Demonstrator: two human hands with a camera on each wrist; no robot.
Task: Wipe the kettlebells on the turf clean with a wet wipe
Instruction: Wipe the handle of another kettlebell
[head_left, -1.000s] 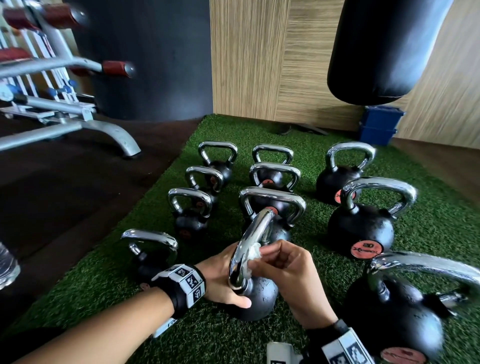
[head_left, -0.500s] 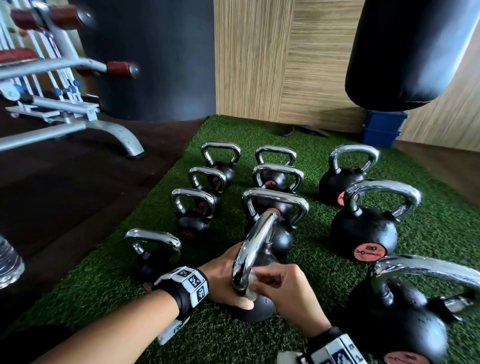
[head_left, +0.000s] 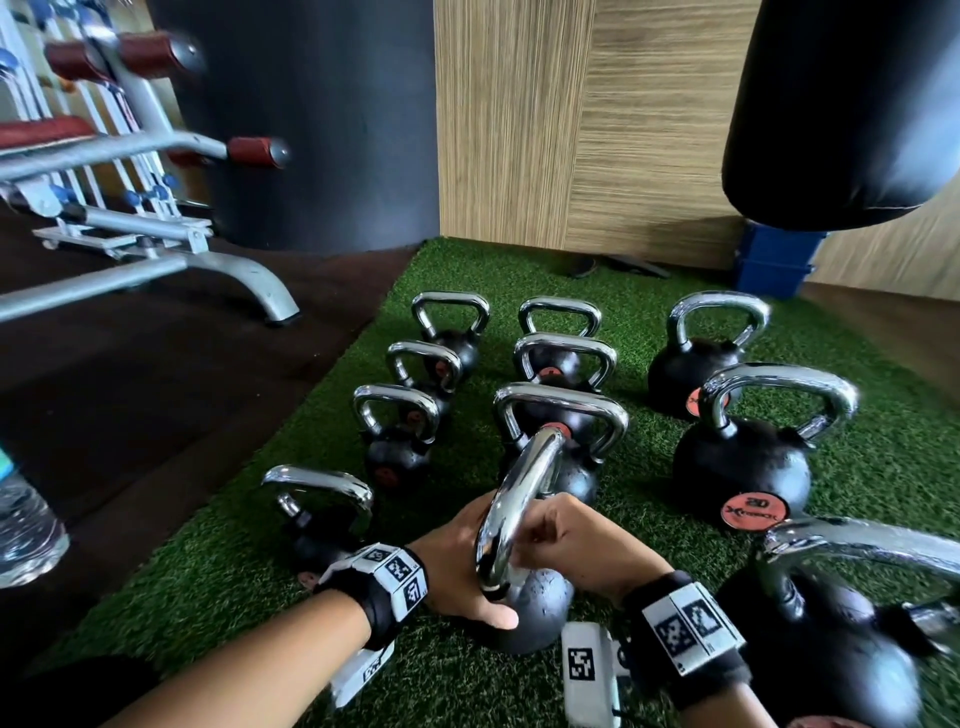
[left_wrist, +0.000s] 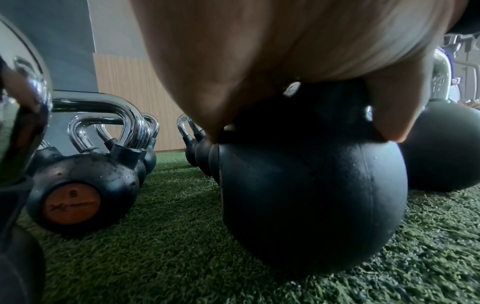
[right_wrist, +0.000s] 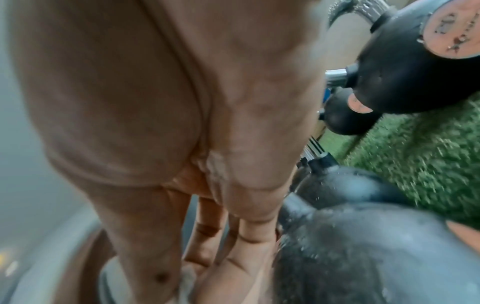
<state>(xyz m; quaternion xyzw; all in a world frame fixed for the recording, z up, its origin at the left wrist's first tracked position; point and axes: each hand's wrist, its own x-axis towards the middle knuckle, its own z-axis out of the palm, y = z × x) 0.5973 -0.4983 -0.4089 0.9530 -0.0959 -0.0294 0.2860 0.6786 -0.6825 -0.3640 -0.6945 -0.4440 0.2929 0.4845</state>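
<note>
R hand (head_left: 576, 545) slid lower on kettlebell's (head_left: 537, 605) upright handle, pinching it; L hand (head_left: 452, 571) grips body.

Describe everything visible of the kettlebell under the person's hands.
The black round kettlebell with a chrome loop handle rests on green artificial turf among similar weights. Its matte body looks speckled with droplets. The left hand grips its top beside the handle's base; the right hand curls round the handle's lower end.

Bare left hand (head_left: 457, 577), right hand (head_left: 576, 540); black wristbands (head_left: 371, 597) carrying white blocks (head_left: 691, 626), black square codes.
</note>
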